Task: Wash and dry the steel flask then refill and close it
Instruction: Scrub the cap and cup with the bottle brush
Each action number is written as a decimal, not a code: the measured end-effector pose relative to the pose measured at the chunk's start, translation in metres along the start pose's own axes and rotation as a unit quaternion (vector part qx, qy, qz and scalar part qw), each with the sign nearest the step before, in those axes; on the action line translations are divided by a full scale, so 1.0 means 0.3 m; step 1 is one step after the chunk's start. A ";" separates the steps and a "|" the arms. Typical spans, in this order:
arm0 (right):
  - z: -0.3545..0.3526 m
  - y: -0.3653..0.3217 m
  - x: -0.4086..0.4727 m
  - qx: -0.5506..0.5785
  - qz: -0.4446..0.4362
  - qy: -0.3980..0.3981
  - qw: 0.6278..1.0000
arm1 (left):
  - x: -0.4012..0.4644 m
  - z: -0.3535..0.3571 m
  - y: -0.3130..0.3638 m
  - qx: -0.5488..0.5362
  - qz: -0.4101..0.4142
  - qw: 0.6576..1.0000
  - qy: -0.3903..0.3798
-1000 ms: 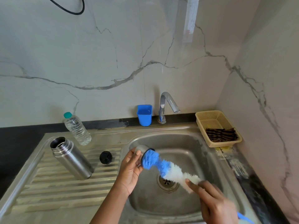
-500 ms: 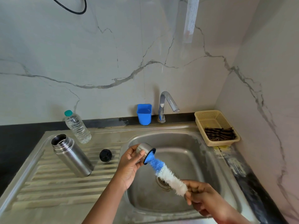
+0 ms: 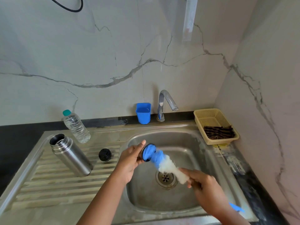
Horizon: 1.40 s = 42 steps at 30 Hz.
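left hand [image 3: 132, 157] — at 9 o'clock of frame centre, fingers curled round a cap [image 3: 146, 152], thumb straight toward 12, forearm entering from 6 | right hand [image 3: 200, 179] — at 4 o'clock of the left, fingers curled round a brush [image 3: 162, 161], index along it, slightly blurred, forearm exiting at 5

The left hand [image 3: 129, 161] hides most of the flask cup [image 3: 146, 152]; the right hand [image 3: 199, 181], at five o'clock, is motion-blurred.
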State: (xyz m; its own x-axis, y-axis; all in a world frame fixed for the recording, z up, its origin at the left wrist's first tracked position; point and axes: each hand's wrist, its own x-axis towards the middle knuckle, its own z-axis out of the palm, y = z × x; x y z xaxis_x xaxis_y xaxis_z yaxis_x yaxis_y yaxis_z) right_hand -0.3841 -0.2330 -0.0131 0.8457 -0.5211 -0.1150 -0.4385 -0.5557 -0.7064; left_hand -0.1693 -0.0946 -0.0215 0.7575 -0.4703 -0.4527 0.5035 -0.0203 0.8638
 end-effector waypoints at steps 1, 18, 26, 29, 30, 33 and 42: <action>-0.014 -0.004 0.009 0.150 0.050 -0.054 0.986 | 0.001 0.008 0.015 -0.013 0.018 1.000 -0.013; -0.093 -0.076 0.055 -0.398 -0.197 0.169 0.880 | 0.055 0.040 0.012 0.136 0.039 0.988 0.059; -0.078 -0.075 0.055 0.391 0.205 -0.160 0.883 | 0.055 0.013 0.054 0.010 0.072 0.997 -0.036; -0.013 -0.074 0.036 0.224 0.109 -0.070 0.966 | 0.050 0.027 0.039 -0.054 0.042 0.998 -0.002; 0.002 -0.074 0.029 0.070 0.044 0.006 0.997 | 0.052 0.033 0.028 -0.068 0.030 0.997 0.017; 0.013 -0.046 0.014 -0.298 -0.163 0.182 0.923 | 0.046 0.051 -0.008 -0.060 0.003 0.996 0.070; -0.046 -0.065 0.018 -0.094 0.010 -0.036 0.995 | 0.039 0.035 -0.043 0.031 0.022 0.996 0.075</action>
State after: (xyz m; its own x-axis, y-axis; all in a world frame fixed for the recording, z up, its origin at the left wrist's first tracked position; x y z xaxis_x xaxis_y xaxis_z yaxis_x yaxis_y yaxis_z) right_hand -0.3752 -0.2340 0.0096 0.8528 -0.4895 -0.1822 -0.4990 -0.6606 -0.5609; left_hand -0.1713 -0.1092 -0.0357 0.8343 -0.3355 -0.4374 0.4447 -0.0592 0.8937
